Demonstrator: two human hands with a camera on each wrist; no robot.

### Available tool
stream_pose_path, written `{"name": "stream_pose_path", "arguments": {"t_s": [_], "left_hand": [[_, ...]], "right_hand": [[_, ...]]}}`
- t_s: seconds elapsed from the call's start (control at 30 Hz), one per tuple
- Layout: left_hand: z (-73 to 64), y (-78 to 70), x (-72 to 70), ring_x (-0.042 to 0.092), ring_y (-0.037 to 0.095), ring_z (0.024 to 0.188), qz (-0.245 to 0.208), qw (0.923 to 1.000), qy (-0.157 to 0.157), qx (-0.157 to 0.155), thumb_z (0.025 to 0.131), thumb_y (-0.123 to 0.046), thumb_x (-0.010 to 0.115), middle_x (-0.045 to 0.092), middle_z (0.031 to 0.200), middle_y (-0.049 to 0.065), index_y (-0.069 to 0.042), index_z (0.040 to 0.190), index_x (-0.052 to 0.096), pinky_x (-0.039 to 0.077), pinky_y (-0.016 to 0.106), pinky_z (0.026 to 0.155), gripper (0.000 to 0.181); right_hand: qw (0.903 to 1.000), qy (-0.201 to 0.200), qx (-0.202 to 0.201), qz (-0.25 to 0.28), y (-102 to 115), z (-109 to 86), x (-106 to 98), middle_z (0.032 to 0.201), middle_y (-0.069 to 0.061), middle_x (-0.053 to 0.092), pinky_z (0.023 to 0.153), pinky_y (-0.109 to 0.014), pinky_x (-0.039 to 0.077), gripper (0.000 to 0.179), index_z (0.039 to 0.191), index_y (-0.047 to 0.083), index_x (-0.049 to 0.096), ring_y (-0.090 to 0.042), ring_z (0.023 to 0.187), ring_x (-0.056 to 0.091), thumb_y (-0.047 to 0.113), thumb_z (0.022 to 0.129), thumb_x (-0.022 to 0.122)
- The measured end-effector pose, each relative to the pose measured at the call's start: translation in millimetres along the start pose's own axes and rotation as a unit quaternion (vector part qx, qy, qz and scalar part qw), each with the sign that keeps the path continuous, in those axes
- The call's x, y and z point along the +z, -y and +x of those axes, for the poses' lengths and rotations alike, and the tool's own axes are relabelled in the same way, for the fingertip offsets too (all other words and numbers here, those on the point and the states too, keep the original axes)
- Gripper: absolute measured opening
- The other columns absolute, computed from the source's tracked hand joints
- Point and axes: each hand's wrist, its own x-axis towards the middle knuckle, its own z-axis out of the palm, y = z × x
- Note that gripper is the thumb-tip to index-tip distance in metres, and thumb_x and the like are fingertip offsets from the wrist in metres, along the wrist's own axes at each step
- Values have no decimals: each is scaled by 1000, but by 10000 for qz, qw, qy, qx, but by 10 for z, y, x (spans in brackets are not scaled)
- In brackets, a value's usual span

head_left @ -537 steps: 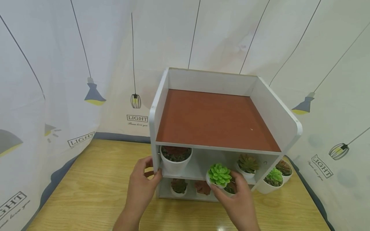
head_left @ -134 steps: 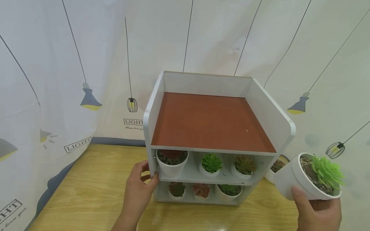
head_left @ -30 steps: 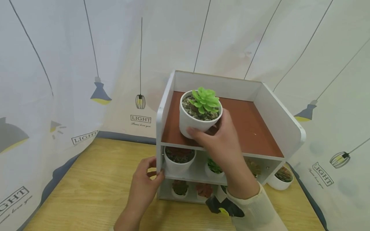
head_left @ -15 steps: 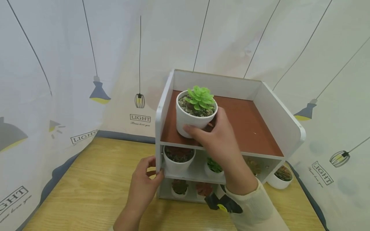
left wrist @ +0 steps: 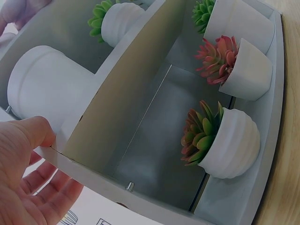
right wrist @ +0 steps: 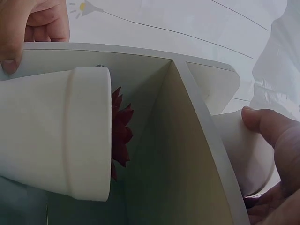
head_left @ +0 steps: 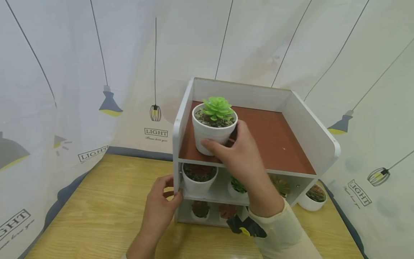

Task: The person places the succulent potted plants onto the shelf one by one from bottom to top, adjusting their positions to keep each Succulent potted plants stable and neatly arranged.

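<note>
My right hand grips a white pot with a bright green succulent, thumb on its near side. The pot is upright at the front left of the brown top of a white shelf; I cannot tell whether its base touches the board. My left hand pinches the front edge of the shelf's left side panel, thumb in front, as the left wrist view also shows. Just inside that panel, on the middle tier, stands a large white pot with a dark red plant.
A small green succulent and a reddish one share the middle tier, partly behind my right arm. Potted succulents line the bottom tier. Another white pot stands on the wooden table, right of the shelf.
Earlier my right hand held a small green succulent, now on the middle tier. It then took the larger pot from the right to the shelf top, lately moving slightly left. Left hand stays put.
</note>
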Motion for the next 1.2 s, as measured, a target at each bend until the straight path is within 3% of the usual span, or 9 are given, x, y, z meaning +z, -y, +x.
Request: {"name": "stream_pose_path", "arguments": {"t_s": [0.43,0.67,1.0,1.2], "left_hand": [[9,-4,-13,60,20,117,-17,10000,44,-84,93,-7,75,61,127,3,-13,134,61,61,43,99,44],[9,1,-5,61,20,116,-7,10000,4,-65,92,-6,76,61,126,2,-14,132,62,61,42,98,43],[6,11,16,61,20,115,23,9999,-62,79,91,-6,76,62,126,3,-13,132,62,62,40,96,44],[-2,9,3,61,20,116,55,10000,-59,22,91,-6,76,62,125,3,-13,133,62,61,41,97,44]], "right_hand": [[10000,-63,-52,-23,-1,-10,16,150,-7,48,111,-49,53,92,157,12,30,-25,137,54,36,87,85],[9999,-71,10,143,-12,-34,-11,152,-5,45,112,-46,52,101,161,18,25,-25,137,53,39,85,87],[9988,-142,-227,406,-88,-180,-142,153,-5,43,114,-44,51,101,162,17,21,-20,137,56,33,86,86],[9985,-389,-321,218,-86,-336,-231,153,-4,44,116,-46,49,100,163,19,22,-20,141,52,36,87,85]]}}
